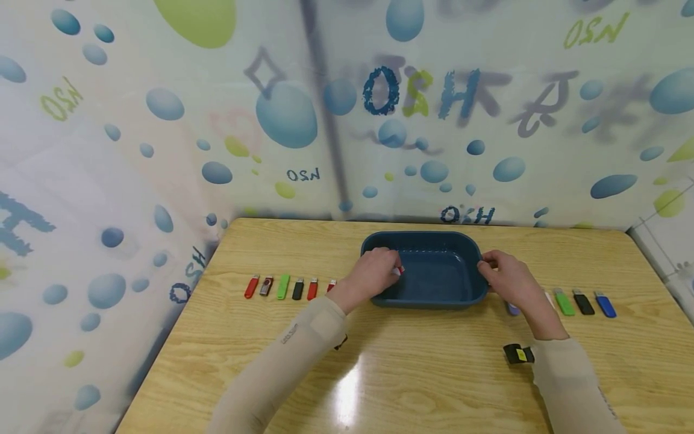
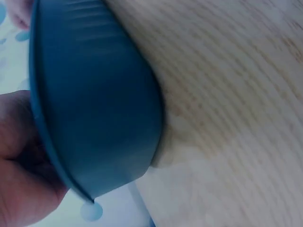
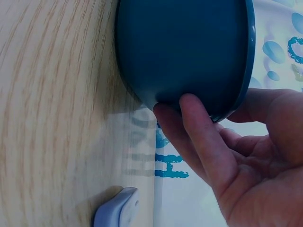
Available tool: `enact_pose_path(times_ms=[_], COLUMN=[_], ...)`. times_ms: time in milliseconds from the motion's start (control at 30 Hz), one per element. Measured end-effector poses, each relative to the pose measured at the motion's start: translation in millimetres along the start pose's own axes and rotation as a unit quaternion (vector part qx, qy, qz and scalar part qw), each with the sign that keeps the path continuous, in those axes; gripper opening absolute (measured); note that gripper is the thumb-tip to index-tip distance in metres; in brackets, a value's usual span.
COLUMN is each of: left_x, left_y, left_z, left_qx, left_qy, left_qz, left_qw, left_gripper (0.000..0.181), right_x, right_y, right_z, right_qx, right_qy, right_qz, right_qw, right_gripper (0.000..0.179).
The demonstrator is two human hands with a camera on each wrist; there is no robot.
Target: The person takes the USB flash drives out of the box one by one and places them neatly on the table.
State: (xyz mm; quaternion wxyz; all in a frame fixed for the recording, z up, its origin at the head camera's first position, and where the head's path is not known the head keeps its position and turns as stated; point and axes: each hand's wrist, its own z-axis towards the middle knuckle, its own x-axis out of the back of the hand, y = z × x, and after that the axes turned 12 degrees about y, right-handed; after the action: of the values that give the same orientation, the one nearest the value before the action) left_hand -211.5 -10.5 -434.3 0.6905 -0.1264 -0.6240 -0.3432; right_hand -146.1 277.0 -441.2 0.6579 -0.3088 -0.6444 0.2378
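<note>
A dark blue oblong plastic basin [image 1: 434, 299] stands on the wooden table. My left hand [image 1: 375, 270] is over its left end, pinching a small red and white piece [image 1: 399, 271] that looks like a USB stick, mostly hidden by the fingers. In the left wrist view, the left hand [image 2: 23, 170] is beyond the basin's rim, and what it holds is out of sight. My right hand [image 1: 506, 276] grips the basin's right end. The right wrist view shows the fingertips [image 3: 191, 104] against the outer wall, with the thumb at the rim.
Left of the basin lies a row of USB sticks, among them a red one [image 1: 252, 286] and a green one [image 1: 284, 287]. Another row on the right includes green [image 1: 564, 301], black [image 1: 584, 302] and blue [image 1: 605, 304] sticks. A patterned curtain [image 1: 434, 150] hangs behind the table.
</note>
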Motion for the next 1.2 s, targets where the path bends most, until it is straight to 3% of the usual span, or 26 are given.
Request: enact_pose_path(times_ms=[300, 433, 933, 1200], left_x=[26.4, 37.5, 62.0, 69.4], left_y=[-12.4, -17.8, -43.2, -64.0], left_z=[-4.5, -10.3, -36.6, -56.1], left_qx=[0.075, 0.092, 0.131, 0.158], left_qy=[0.029, 0.054, 0.125, 0.133], left_qz=[-0.071, -0.097, -0.094, -0.103], left_qw=[0.9942, 0.9895, 0.9789, 0.9729], left_gripper=[0.012, 0.011, 0.013, 0.014], right_x=[1, 0, -1, 0], right_y=[-1, -1, 0, 1], right_z=[0.2, 0.1, 0.3, 0.0], right_qx=[-0.006, -0.005, -0.003, -0.001], right_qy=[-0.006, -0.004, -0.002, -0.002], right_qz=[0.003, 0.005, 0.001, 0.0], right_qw=[1.0, 1.0, 1.0, 1.0], right_gripper=[0.05, 0.05, 0.051, 0.051])
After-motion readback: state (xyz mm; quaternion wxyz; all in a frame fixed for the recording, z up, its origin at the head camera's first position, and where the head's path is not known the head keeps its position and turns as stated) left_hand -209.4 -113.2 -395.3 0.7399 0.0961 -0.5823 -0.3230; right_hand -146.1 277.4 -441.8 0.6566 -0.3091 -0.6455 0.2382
